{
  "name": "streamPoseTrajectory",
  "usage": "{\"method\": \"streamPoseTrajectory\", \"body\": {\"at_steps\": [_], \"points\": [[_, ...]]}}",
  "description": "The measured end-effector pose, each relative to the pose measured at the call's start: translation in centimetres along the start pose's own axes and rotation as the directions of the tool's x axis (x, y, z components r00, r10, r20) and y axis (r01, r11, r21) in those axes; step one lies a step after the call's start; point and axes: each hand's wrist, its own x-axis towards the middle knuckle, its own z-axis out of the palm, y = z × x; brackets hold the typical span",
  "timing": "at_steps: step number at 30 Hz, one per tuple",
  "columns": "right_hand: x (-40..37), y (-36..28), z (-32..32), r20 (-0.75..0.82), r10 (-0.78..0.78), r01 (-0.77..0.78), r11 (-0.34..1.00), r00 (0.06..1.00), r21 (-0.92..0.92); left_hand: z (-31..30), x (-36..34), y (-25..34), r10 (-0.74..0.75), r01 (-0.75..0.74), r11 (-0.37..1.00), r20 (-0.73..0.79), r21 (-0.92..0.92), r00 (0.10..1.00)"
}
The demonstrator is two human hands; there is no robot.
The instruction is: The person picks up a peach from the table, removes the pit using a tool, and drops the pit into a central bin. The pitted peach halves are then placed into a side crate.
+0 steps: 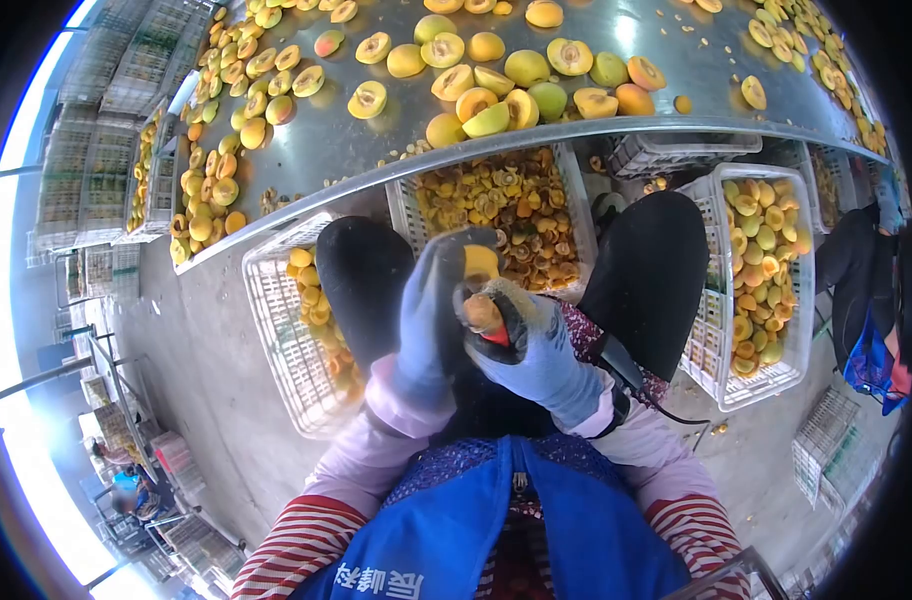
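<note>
Both of my hands wear blue-grey gloves with dark palms and meet above my lap. My left hand (431, 305) is closed around a yellow apricot-like fruit (482, 263), slightly blurred by motion. Against it, my right hand (526, 325) grips a small hand tool (483, 313) with a brown rounded handle end and a red part; its working end is hidden. Beyond the hands, between my knees, a white crate (404, 212) holds fruit scraps and pits. Halved and whole fruits (486, 105) lie on the metal table (326, 150) above it.
A white crate of fruit (286, 345) stands by my left knee, another white crate (714, 330) by my right knee. The table's metal edge (456, 152) runs just past my knees. Stacked crates (96, 170) rise at far left. Another person's legs (861, 270) are at right.
</note>
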Motion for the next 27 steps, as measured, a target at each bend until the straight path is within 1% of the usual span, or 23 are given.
{"method": "streamPoseTrajectory", "body": {"at_steps": [1, 2, 3, 4, 5, 7, 8, 9, 10, 11, 12, 13, 14, 15, 17, 19, 20, 21, 22, 23, 24, 25, 27], "points": [[-0.2, -0.2, -0.2, -0.005, 0.019, -0.019, 0.995, 1.0, 0.095, -0.2, 0.2, 0.4, -0.005, 0.005, 1.0, -0.001, -0.029, 1.0], [0.1, -0.2, -0.8, 0.124, 0.078, -0.093, 0.989, 0.989, 0.119, -0.1, 0.2, 1.3, 0.021, -0.021, 1.0, -0.02, 0.007, 1.0], [0.2, 0.1, -1.6, 0.117, 0.104, -0.108, 0.994, 0.988, 0.028, 0.3, -0.1, 2.2, 0.197, -0.2, 0.942, 0.036, 0.271, 0.98], [0.2, 0.4, -2.3, 0.109, 0.129, -0.123, 0.991, 0.986, -0.061, 0.7, -0.3, 3.1, 0.366, -0.36, 0.785, 0.091, 0.504, 0.926], [0.2, 0.4, -2.6, 0.095, 0.158, -0.143, 0.978, 0.983, -0.15, 0.4, -0.4, 2.9, 0.302, -0.299, 0.87, 0.056, 0.391, 0.952], [0.6, 0.1, -2.8, 0.115, 0.072, -0.047, 0.977, 0.991, -0.209, 0.0, -0.4, 2.1, 0.15, -0.152, 0.979, 0.027, 0.137, 0.988], [0.6, -0.1, -2.7, 0.109, 0.018, 0.008, 0.972, 0.994, -0.235, -0.1, -0.4, 1.8, 0.07, -0.07, 0.998, 0.03, 0.003, 0.997], [0.6, -0.3, -2.6, 0.107, -0.036, 0.063, 0.963, 0.994, -0.26, -0.2, -0.2, 1.6, 0.065, -0.067, 0.997, 0.056, 0.034, 0.996], [0.5, -0.4, -2.5, 0.153, -0.002, 0.042, 0.965, 0.988, -0.26, -0.4, 0.0, 1.5, 0.064, -0.069, 0.995, 0.079, 0.065, 0.995], [0.4, -0.3, -2.5, 0.16, 0.012, 0.032, 0.962, 0.987, -0.271, -0.7, 0.2, 1.4, 0.062, -0.072, 0.993, 0.101, 0.097, 0.993], [0.2, -0.1, -2.5, 0.166, 0.026, 0.022, 0.959, 0.986, -0.282, -1.1, 0.4, 0.9, 0.196, -0.236, 0.941, 0.178, 0.242, 0.964], [0.1, 0.0, -2.5, 0.174, 0.04, 0.013, 0.956, 0.984, -0.292, -1.6, 0.6, 0.3, 0.31, -0.395, 0.842, 0.271, 0.367, 0.911], [0.1, 0.0, -2.4, 0.183, 0.054, -0.001, 0.961, 0.982, -0.277, -1.9, 0.7, 0.0, 0.405, -0.532, 0.726, 0.355, 0.436, 0.843], [0.0, 0.0, -2.3, 0.19, 0.07, -0.017, 0.964, 0.979, -0.264, -2.0, 0.8, -0.2, 0.491, -0.654, 0.584, 0.432, 0.481, 0.757], [-0.2, 0.2, -2.0, 0.201, 0.101, -0.052, 0.971, 0.974, -0.235, -1.6, 1.1, 0.1, 0.636, -0.826, 0.303, 0.544, 0.476, 0.547], [-0.8, 0.9, -1.4, 0.209, 0.136, -0.095, 0.976, 0.968, -0.197, -1.6, 0.7, 0.3, 0.553, -0.707, 0.434, 0.455, 0.558, 0.698], [-1.2, 1.1, -1.0, 0.168, 0.1, -0.07, 0.981, 0.981, -0.18, -1.3, 0.3, 0.6, 0.473, -0.585, 0.596, 0.349, 0.55, 0.809], [-1.8, 1.2, -0.5, 0.129, 0.066, -0.045, 0.985, 0.989, -0.164, -0.9, -0.1, 1.0, 0.378, -0.444, 0.736, 0.233, 0.512, 0.896], [-1.9, 1.3, -0.3, 0.091, 0.029, -0.015, 0.989, 0.995, -0.15, 0.4, -0.7, 2.0, 0.201, -0.217, 0.905, 0.082, 0.366, 0.976], [-1.9, 1.3, -0.3, 0.094, 0.039, -0.029, 0.994, 0.995, -0.103, 1.2, -0.9, 2.5, -0.016, 0.021, 0.985, -0.033, 0.17, 0.999], [-1.8, 1.1, -0.4, 0.096, 0.052, -0.046, 0.997, 0.994, -0.055, 1.2, -0.9, 2.1, 0.009, -0.001, 0.977, -0.038, 0.211, 0.999], [-1.6, 0.9, -0.6, 0.094, 0.063, -0.062, 0.998, 0.994, -0.009, 1.2, -0.7, 2.1, 0.08, -0.078, 0.958, 0.004, 0.277, 0.997], [-1.4, 0.2, -1.1, 0.069, 0.045, -0.042, 0.998, 0.997, -0.054, 1.2, -0.5, 2.1, 0.214, -0.236, 0.89, 0.099, 0.391, 0.972]]}}
